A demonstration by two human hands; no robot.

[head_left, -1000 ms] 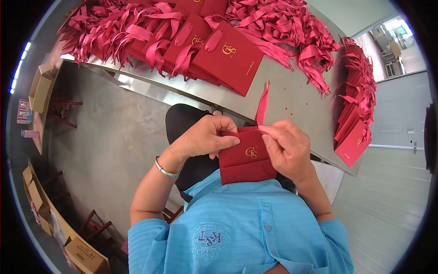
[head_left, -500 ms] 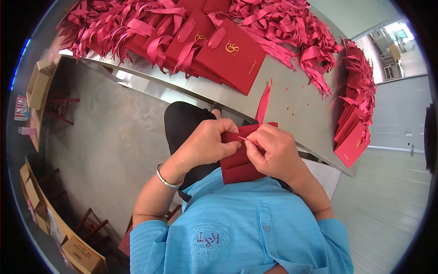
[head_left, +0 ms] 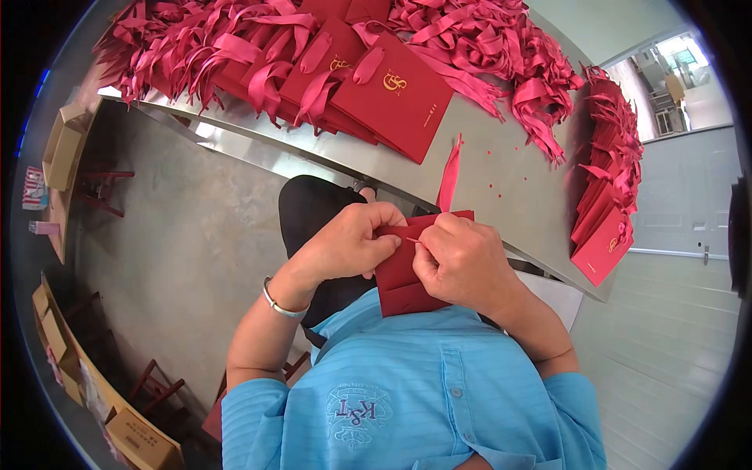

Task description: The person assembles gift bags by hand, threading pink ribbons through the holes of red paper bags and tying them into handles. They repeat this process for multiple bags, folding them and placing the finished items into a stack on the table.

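A red paper bag (head_left: 407,294) lies in my lap, close to the blue shirt. My left hand (head_left: 352,243) grips the bag's upper left edge, its thumb on the near side and its fingers curled partly out of sight. In my right hand (head_left: 464,258), thumb and forefinger pinch a pink ribbon (head_left: 450,176) against the bag's upper part. One long end of the ribbon stands up above the knuckles. A short pink tip pokes out left of the right thumb, on the bag's face.
A metal table (head_left: 376,160) carries red gift bags (head_left: 399,98) with ribbon handles, a heap of loose pink ribbons (head_left: 486,39) and a row of bags (head_left: 603,196) at right. Small red scraps lie on it. Cardboard boxes (head_left: 141,439) and stools stand at left.
My left thumb has drawn back a little to the left from the ribbon's short tip. My right hand, still pinching the ribbon, has shifted slightly left.
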